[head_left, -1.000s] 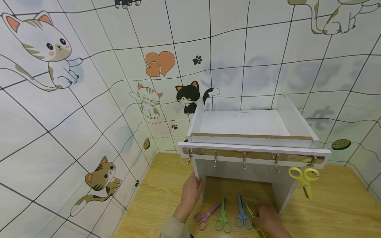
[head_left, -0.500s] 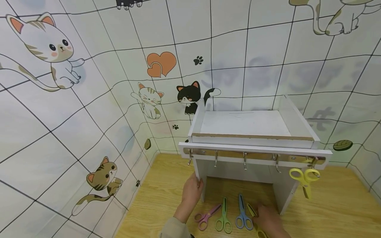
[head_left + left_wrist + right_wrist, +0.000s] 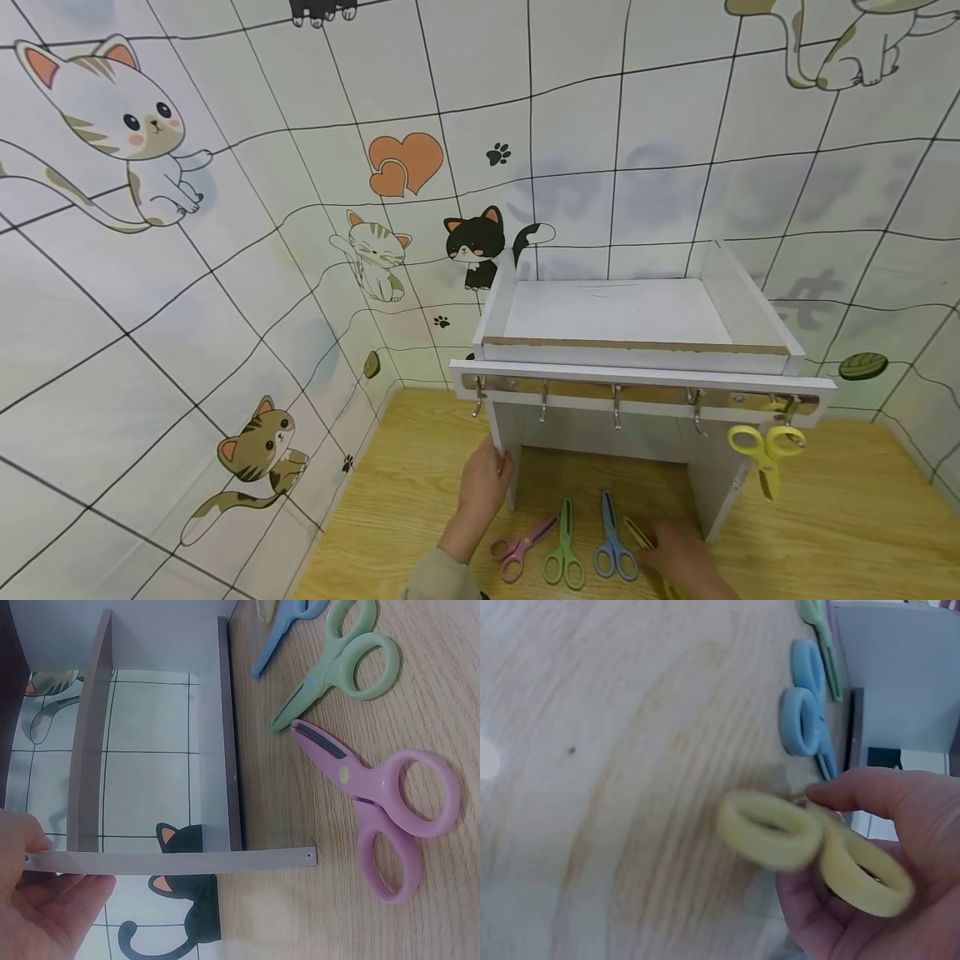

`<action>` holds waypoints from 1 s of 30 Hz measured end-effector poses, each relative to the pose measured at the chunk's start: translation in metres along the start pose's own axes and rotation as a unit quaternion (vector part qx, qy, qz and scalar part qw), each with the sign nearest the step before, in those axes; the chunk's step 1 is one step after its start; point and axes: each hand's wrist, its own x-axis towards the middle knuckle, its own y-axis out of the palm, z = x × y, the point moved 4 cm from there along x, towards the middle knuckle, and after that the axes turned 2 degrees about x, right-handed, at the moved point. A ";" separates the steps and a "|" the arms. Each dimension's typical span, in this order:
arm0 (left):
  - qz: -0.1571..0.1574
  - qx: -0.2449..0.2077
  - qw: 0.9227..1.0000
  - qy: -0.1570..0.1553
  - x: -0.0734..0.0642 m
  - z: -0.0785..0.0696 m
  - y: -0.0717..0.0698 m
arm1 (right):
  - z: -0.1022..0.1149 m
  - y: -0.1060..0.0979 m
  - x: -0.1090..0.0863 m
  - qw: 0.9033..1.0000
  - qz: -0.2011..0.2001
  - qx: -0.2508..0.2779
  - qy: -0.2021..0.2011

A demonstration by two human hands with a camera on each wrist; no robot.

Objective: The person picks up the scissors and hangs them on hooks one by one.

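Observation:
A white rack (image 3: pixel 630 374) with a row of metal hooks stands on the wooden table. My left hand (image 3: pixel 483 483) grips the edge of its left side panel (image 3: pixel 172 862), thumb on one face and fingers on the other. Low at the right, my right hand (image 3: pixel 678 554) pinches yellow scissors (image 3: pixel 776 853) near the pivot, with the finger loops toward me; the hand covers part of the blades. Left of that hand lie blue scissors (image 3: pixel 615 557), green scissors (image 3: pixel 566 533) and pink scissors (image 3: pixel 517 547). Another yellow pair (image 3: pixel 767 454) hangs from the rightmost hook.
The rack's top is an open tray with raised sides (image 3: pixel 738 283). Four-sided tile and cat prints cover the wall (image 3: pixel 577 100) behind and at left. Bare wood table (image 3: pixel 862 508) extends right of the rack.
The yellow scissors under my right hand have tilted and their loops have shifted beneath the hand. My left hand stays on the side panel.

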 end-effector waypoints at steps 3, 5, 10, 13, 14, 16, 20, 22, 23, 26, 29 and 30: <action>0.002 -0.002 1.000 -0.001 0.000 0.000 0.000 | -0.003 -0.005 -0.003 1.000 -0.002 0.020 0.003; 0.003 -0.003 1.000 -0.001 0.000 0.000 0.000 | -0.005 -0.010 -0.007 0.999 0.004 0.037 0.009; -0.001 -0.006 1.000 0.001 0.000 -0.001 -0.001 | -0.001 -0.026 -0.016 0.993 0.042 0.111 -0.022; -0.004 -0.006 1.000 0.004 -0.001 -0.002 -0.002 | 0.002 -0.038 -0.022 0.984 0.070 0.154 -0.055; -0.005 -0.006 1.000 0.005 -0.001 -0.002 -0.003 | 0.004 -0.041 -0.024 0.980 0.078 0.169 -0.068; -0.006 -0.006 1.000 0.006 -0.001 -0.002 -0.003 | 0.005 -0.048 -0.028 0.973 0.090 0.196 -0.079; -0.006 -0.009 1.000 0.006 -0.001 -0.001 -0.002 | 0.010 -0.062 -0.033 0.953 0.121 0.266 -0.083; -0.005 -0.011 1.000 0.006 -0.001 -0.001 -0.002 | 0.014 -0.070 -0.037 0.945 0.127 0.291 -0.076; -0.005 -0.011 1.000 0.005 -0.001 -0.001 -0.002 | 0.016 -0.074 -0.039 0.941 0.131 0.303 -0.073; -0.005 -0.008 1.000 0.002 -0.001 -0.001 -0.002 | 0.022 -0.085 -0.045 0.929 0.133 0.340 -0.060; -0.003 -0.004 1.000 -0.002 0.000 -0.001 -0.001 | 0.031 -0.096 -0.052 0.913 0.135 0.379 -0.062; -0.003 -0.004 1.000 -0.002 0.000 -0.001 -0.001 | 0.035 -0.100 -0.055 0.905 0.137 0.397 -0.068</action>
